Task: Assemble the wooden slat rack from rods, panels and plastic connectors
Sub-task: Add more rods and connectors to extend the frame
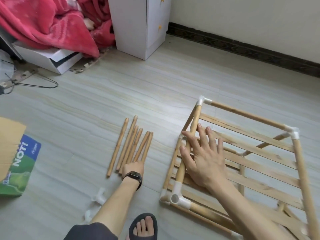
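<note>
Resting on the rack [245,113], your right hand [204,161] lay spread over its left bar. Left of the rack lay the loose rods [131,148], your left hand [133,168] at their near ends; its grip could not be told.

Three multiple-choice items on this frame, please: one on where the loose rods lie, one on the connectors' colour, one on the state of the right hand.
1. Relative to the rack frame, the loose rods lie:
A) inside it
B) on the floor to its left
C) stacked on top of it

2. The plastic connectors are:
A) black
B) white
C) blue

3. The right hand has its fingers:
A) clenched in a fist
B) pinching a connector
C) straight and spread over a frame rod

Answers:
1: B. The rods lie side by side on the floor beside the frame.
2: B. Every visible corner piece is white.
3: C. The fingers splay across the frame's upper left rod.
</note>
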{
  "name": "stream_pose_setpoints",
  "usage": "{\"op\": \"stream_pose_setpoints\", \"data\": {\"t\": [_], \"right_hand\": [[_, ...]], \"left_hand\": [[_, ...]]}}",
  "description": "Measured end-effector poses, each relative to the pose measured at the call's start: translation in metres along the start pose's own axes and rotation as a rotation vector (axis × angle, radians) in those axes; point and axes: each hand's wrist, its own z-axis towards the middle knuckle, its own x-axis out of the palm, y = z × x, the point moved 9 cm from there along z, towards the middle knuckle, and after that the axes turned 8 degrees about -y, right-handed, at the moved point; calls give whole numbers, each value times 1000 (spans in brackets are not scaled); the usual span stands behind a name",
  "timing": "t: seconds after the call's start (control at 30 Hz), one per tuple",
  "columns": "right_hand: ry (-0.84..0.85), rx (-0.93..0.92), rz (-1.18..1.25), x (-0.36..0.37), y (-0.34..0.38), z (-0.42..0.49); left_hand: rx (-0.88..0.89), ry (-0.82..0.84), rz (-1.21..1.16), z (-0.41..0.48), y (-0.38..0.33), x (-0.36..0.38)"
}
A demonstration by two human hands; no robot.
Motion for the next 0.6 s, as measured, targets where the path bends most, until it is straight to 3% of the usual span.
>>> {"op": "stream_pose_setpoints", "data": {"t": [0.17, 0.33, 0.47, 0.6], "right_hand": [[14, 8, 7, 1, -2, -1], [27, 39, 7, 2, -1, -14], [98, 51, 14, 2, -1, -29], [240, 28, 19, -5, 1, -45]], "left_hand": [[-66, 97, -221, -9, 1, -7], [-100, 156, -915, -24, 16, -74], [19, 136, -1313, -60, 26, -169], [286, 227, -1549, -113, 10, -257]]}}
